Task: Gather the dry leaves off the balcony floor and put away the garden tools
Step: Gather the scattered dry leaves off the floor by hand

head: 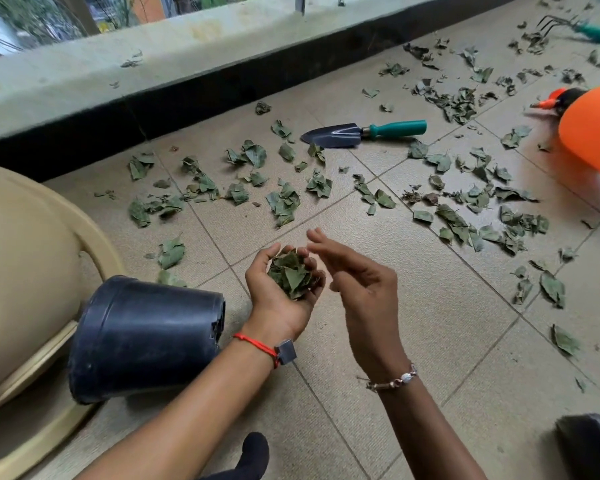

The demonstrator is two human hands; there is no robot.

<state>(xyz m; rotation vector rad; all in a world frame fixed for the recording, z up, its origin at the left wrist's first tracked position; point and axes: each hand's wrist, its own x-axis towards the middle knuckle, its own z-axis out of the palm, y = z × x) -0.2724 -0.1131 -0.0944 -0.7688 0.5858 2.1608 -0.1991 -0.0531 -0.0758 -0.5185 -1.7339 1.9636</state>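
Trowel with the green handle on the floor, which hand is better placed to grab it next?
Probably the right hand: open and empty, while the left hand cups dry leaves; the trowel lies ahead of both.

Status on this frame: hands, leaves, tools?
Left hand cups a clump of dry leaves; right hand open beside it. Loose leaves litter the floor. Trowel, hand rake lie untouched.
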